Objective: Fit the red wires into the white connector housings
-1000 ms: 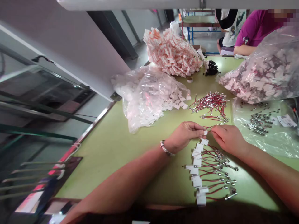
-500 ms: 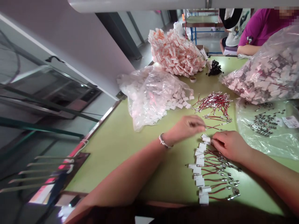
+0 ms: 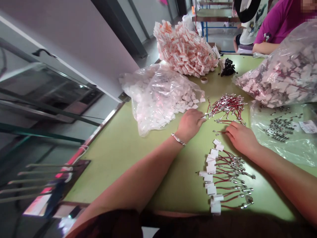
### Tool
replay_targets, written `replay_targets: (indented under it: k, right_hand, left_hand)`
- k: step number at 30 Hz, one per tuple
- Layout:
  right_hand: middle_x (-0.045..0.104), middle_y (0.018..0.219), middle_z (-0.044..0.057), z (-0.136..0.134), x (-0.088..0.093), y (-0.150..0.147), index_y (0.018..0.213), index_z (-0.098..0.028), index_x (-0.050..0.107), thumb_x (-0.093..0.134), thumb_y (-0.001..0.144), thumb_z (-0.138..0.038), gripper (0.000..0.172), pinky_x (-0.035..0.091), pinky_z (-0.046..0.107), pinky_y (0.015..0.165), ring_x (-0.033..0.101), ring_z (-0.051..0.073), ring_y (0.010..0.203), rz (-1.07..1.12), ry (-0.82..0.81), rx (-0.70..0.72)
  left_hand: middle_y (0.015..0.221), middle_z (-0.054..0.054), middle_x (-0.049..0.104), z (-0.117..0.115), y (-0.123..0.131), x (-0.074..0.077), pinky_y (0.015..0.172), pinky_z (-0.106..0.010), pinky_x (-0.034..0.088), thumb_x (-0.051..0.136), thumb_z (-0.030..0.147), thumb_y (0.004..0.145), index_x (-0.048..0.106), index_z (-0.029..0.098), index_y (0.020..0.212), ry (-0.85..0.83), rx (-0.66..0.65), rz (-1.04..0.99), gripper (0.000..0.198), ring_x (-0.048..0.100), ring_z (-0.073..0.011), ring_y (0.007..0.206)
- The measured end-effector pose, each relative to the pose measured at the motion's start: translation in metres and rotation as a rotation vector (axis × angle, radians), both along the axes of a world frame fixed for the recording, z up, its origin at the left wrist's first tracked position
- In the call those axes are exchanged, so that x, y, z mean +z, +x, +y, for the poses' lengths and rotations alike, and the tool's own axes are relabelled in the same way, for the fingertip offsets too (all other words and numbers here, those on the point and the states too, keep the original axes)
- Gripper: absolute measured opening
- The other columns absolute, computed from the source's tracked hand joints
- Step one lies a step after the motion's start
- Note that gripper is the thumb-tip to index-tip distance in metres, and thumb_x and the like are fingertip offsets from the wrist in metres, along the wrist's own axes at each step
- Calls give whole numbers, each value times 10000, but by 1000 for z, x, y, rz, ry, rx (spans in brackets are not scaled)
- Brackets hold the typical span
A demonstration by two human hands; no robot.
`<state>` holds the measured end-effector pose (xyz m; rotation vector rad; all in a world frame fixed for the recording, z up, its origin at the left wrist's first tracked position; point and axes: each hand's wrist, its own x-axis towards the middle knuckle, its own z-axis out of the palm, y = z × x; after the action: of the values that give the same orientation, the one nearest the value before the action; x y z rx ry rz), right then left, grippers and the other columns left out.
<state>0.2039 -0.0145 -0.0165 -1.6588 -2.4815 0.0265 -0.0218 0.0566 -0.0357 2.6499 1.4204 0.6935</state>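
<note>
My left hand [image 3: 190, 125], with a bracelet at the wrist, is by the spilled edge of the bag of white plastic housings [image 3: 158, 102]. Its fingers are closed on a small white housing [image 3: 204, 117], mostly hidden by the fingertips. My right hand [image 3: 241, 137] pinches short red wires [image 3: 220, 133] with metal terminals, their ends poking out to the left. Just beyond is a heap of such red wires [image 3: 226, 105]. Nearer to me, a column of white housings [image 3: 211, 167] with red wires and glass-tube fuses attached lies on the table.
A big pile of pinkish-white parts [image 3: 184, 49] stands at the back, beside small black parts [image 3: 228, 67] and a tape roll [image 3: 204, 80]. On the right are a full clear bag [image 3: 284, 74] and loose fuses [image 3: 279, 129] on plastic. A person in purple [image 3: 272, 24] sits opposite.
My left hand has moved away from the wires to the white housings and closed on one. My right hand has left the finished-looking column and moved up to pinch red wires.
</note>
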Motion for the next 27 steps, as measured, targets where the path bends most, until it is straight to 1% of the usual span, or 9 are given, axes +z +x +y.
replay_targets:
  k: [3, 6, 9, 12, 14, 16, 18, 21, 27]
  right_hand:
    - [622, 893, 56, -1, 2, 2, 824, -190, 637, 473, 891, -207, 177, 388, 285, 588, 560, 167, 741, 111, 18, 20]
    - [621, 928, 80, -2, 8, 6, 824, -182, 611, 426, 899, -220, 204, 416, 293, 624, 569, 169, 758, 262, 111, 66]
    - [634, 803, 66, -5, 15, 7, 834, -179, 582, 430, 872, -228, 164, 405, 298, 582, 556, 161, 656, 345, 113, 21]
    - [609, 630, 4, -10, 20, 6, 811, -193, 563, 486, 827, -243, 93, 363, 279, 510, 489, 126, 500, 408, -47, -44]
    - [599, 596, -18, -14, 21, 4, 798, -201, 563, 503, 818, -250, 80, 364, 264, 501, 478, 110, 479, 505, -128, -63]
    - [592, 580, -31, -17, 23, 4, 804, -207, 579, 515, 823, -268, 91, 367, 250, 490, 479, 103, 475, 599, -161, -84]
    - [606, 586, -30, -19, 24, 4, 807, -209, 606, 520, 838, -289, 122, 379, 244, 491, 496, 102, 487, 635, -158, -72]
    - [660, 651, -11, -20, 25, 5, 787, -215, 646, 511, 859, -278, 166, 415, 254, 540, 557, 114, 552, 569, -103, 8]
    - [718, 796, -1, -20, 21, 9, 820, -235, 677, 497, 881, -247, 191, 458, 271, 636, 634, 130, 692, 441, -30, 110]
  left_hand:
    - [869, -49, 717, 2, -1, -3, 855, -380, 480, 580, 215, 851, 703, 192, 843, -25, -1, -106, 125, 621, -216, 868]
    - [897, -56, 714, 3, -2, -4, 871, -391, 480, 577, 156, 827, 712, 188, 844, -59, 25, -206, 140, 620, -219, 905]
    - [953, -73, 689, -3, -1, 2, 837, -373, 503, 579, 149, 810, 684, 167, 1018, -138, 112, -526, 233, 624, -199, 900]
    - [924, -57, 670, -19, 7, 10, 652, -281, 526, 623, 203, 791, 596, 172, 1173, -467, 123, -949, 384, 634, -140, 749]
    - [872, -46, 672, -32, 15, 13, 590, -232, 503, 684, 240, 752, 634, 154, 1080, -736, 50, -1091, 343, 612, -103, 675]
    - [865, -42, 683, -43, 22, 14, 627, -218, 505, 727, 232, 708, 665, 143, 968, -916, -17, -1158, 282, 605, -84, 682]
    - [924, -46, 695, -49, 27, 13, 732, -244, 522, 731, 202, 697, 667, 150, 943, -989, -61, -1182, 259, 626, -93, 766]
    - [1033, -67, 694, -52, 29, 11, 883, -324, 512, 707, 175, 719, 654, 156, 975, -972, -82, -1132, 262, 642, -133, 917]
    - [1061, -81, 704, -53, 26, 11, 928, -359, 509, 684, 181, 749, 640, 156, 1079, -978, -145, -1079, 335, 648, -154, 977]
